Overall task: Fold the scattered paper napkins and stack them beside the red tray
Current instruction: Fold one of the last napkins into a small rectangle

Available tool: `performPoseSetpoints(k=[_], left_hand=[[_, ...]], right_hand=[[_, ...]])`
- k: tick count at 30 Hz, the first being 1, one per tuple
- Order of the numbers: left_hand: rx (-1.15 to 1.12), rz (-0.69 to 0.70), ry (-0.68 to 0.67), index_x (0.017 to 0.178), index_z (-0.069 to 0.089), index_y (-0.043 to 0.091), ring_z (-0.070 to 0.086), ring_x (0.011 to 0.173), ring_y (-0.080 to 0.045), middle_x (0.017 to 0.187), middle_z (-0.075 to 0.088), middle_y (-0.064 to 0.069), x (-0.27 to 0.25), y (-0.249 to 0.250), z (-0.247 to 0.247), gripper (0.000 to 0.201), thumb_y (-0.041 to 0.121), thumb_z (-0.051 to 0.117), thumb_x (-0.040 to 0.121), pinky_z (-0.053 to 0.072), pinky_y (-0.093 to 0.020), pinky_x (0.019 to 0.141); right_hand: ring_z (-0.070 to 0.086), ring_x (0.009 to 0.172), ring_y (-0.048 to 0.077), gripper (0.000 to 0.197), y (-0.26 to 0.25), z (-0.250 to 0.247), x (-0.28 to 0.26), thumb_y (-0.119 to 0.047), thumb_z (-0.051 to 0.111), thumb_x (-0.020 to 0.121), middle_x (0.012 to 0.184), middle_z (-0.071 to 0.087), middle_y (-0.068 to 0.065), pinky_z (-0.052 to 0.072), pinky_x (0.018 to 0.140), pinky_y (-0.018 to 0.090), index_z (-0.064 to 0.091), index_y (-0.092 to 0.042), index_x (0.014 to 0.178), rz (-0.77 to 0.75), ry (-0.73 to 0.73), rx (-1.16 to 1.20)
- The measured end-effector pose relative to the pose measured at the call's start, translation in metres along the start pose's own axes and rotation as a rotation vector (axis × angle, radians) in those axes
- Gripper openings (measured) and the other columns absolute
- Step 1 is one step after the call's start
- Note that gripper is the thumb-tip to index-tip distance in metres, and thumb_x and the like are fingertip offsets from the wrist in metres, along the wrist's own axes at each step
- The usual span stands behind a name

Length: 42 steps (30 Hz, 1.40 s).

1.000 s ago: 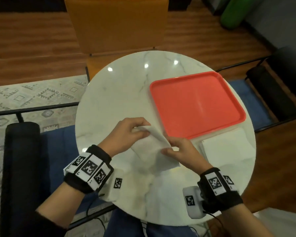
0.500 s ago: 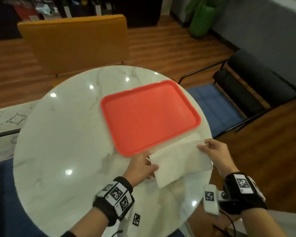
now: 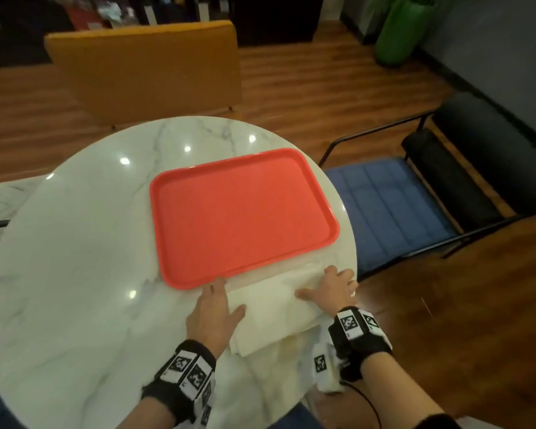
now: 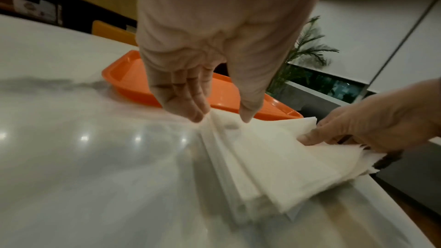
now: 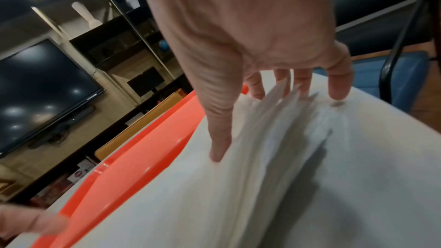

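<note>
The red tray point(image 3: 245, 212) lies on the round marble table point(image 3: 75, 274). A stack of folded white napkins point(image 3: 273, 311) sits against the tray's near long edge, close to the table's right rim. My left hand point(image 3: 228, 297) rests on the stack's left end, its straight fingers touching the corner by the tray and its thumb on top point(image 4: 219, 116). My right hand point(image 3: 322, 284) spans the stack's right end, with the thumb flat on the top sheet and the fingers along the far edge point(image 5: 257, 123). The napkin layers point(image 4: 274, 157) fan out slightly. Neither hand lifts anything.
An orange chair point(image 3: 149, 72) stands behind the table. A black-framed chair with a blue cushion point(image 3: 390, 205) is just to the right of the table's edge. A green object point(image 3: 399, 29) stands at the far right wall. Bare marble lies left of the tray.
One second ago both hands held a napkin at the table's middle. They carried it right, and it now lies on the stack beside the tray with both hands resting on it.
</note>
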<state>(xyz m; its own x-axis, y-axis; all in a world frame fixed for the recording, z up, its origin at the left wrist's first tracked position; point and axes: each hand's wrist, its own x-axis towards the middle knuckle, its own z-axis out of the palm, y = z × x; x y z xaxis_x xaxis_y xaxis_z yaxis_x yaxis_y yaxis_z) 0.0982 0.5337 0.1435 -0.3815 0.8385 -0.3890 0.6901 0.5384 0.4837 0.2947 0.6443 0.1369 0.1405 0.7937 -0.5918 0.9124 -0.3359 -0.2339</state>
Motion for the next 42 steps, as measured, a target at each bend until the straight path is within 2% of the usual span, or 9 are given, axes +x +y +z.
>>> performPoseSetpoints(k=[3, 9, 13, 17, 20, 24, 33, 37, 42], left_hand=[[0.054, 0.238, 0.007, 0.133, 0.037, 0.021, 0.050, 0.114, -0.021, 0.121, 0.046, 0.000, 0.004, 0.014, 0.001, 0.058, 0.039, 0.062, 0.084, 0.046, -0.039, 0.089], [0.040, 0.366, -0.364, 0.146, 0.017, 0.034, 0.032, 0.133, -0.016, 0.144, 0.031, 0.007, 0.017, 0.035, -0.008, 0.093, 0.051, 0.070, 0.071, 0.026, -0.042, 0.109], [-0.297, 0.381, -0.473, 0.123, 0.054, 0.033, 0.061, 0.105, -0.011, 0.115, 0.065, 0.009, 0.021, 0.034, -0.035, 0.058, 0.037, 0.075, 0.070, 0.048, -0.039, 0.094], [-0.732, 0.263, -0.334, 0.105, 0.065, 0.018, 0.069, 0.092, -0.020, 0.100, 0.073, -0.001, 0.020, 0.041, -0.076, 0.041, 0.033, 0.077, 0.068, 0.056, -0.039, 0.081], [-0.930, 0.266, -0.258, 0.113, 0.059, 0.019, 0.068, 0.098, -0.019, 0.107, 0.071, 0.000, 0.020, 0.054, -0.108, 0.046, 0.029, 0.077, 0.072, 0.054, -0.030, 0.075], [-1.107, 0.207, -0.253, 0.114, 0.059, 0.014, 0.069, 0.096, -0.019, 0.106, 0.072, -0.004, 0.018, 0.068, -0.142, 0.036, 0.035, 0.062, 0.086, 0.055, -0.033, 0.076], [-1.294, 0.151, -0.367, 0.119, 0.061, 0.012, 0.067, 0.103, -0.025, 0.112, 0.070, -0.011, 0.003, 0.063, -0.171, 0.046, 0.046, 0.047, 0.091, 0.056, -0.035, 0.078], [-1.358, 0.129, -0.421, 0.122, 0.059, 0.012, 0.064, 0.109, -0.028, 0.118, 0.067, -0.012, 0.000, 0.060, -0.167, 0.044, 0.042, 0.050, 0.090, 0.052, -0.044, 0.093], [-1.302, 0.170, -0.356, 0.117, 0.062, 0.010, 0.068, 0.101, -0.025, 0.112, 0.069, -0.012, 0.004, 0.058, -0.163, 0.037, 0.030, 0.060, 0.086, 0.057, -0.035, 0.078]], right_hand=[[0.042, 0.114, 0.033, 0.060, 0.009, 0.005, 0.004, -0.040, 0.078, 0.067, 0.120, 0.042, 0.009, 0.040, 0.096, 0.042, 0.046, -0.015, 0.112, -0.110, -0.027, 0.069], [0.056, 0.071, 0.012, 0.042, 0.013, -0.017, -0.015, -0.020, 0.087, 0.061, 0.076, 0.062, -0.003, 0.042, 0.061, 0.022, 0.048, -0.024, 0.077, -0.514, -0.221, 0.310], [0.063, 0.082, 0.012, 0.041, -0.012, -0.061, -0.039, -0.018, 0.085, 0.063, 0.086, 0.068, 0.000, 0.047, 0.071, 0.026, 0.056, -0.020, 0.091, -0.647, -0.193, 0.458], [0.062, 0.104, 0.014, 0.052, -0.037, -0.084, -0.053, -0.030, 0.076, 0.078, 0.113, 0.065, -0.002, 0.050, 0.084, 0.031, 0.050, -0.032, 0.123, -0.542, 0.056, 0.877], [0.065, 0.104, 0.016, 0.062, -0.061, -0.083, -0.070, -0.052, 0.068, 0.079, 0.119, 0.065, -0.001, 0.053, 0.082, 0.037, 0.044, -0.028, 0.131, -0.419, -0.110, 1.030], [0.069, 0.100, 0.020, 0.034, -0.093, -0.078, -0.093, -0.025, 0.061, 0.091, 0.111, 0.071, 0.002, 0.054, 0.091, 0.047, 0.054, -0.020, 0.124, -0.484, -0.362, 1.139], [0.065, 0.109, 0.026, 0.033, -0.111, -0.079, -0.108, -0.016, 0.056, 0.093, 0.116, 0.069, 0.006, 0.047, 0.100, 0.051, 0.053, -0.015, 0.127, -0.519, -0.457, 1.300], [0.064, 0.111, 0.028, 0.033, -0.110, -0.071, -0.108, -0.016, 0.055, 0.094, 0.118, 0.068, 0.008, 0.045, 0.101, 0.053, 0.055, -0.016, 0.127, -0.494, -0.492, 1.362], [0.058, 0.118, 0.033, 0.038, -0.108, -0.059, -0.099, -0.017, 0.055, 0.094, 0.126, 0.063, 0.014, 0.042, 0.104, 0.054, 0.052, -0.014, 0.131, -0.461, -0.552, 1.420]])
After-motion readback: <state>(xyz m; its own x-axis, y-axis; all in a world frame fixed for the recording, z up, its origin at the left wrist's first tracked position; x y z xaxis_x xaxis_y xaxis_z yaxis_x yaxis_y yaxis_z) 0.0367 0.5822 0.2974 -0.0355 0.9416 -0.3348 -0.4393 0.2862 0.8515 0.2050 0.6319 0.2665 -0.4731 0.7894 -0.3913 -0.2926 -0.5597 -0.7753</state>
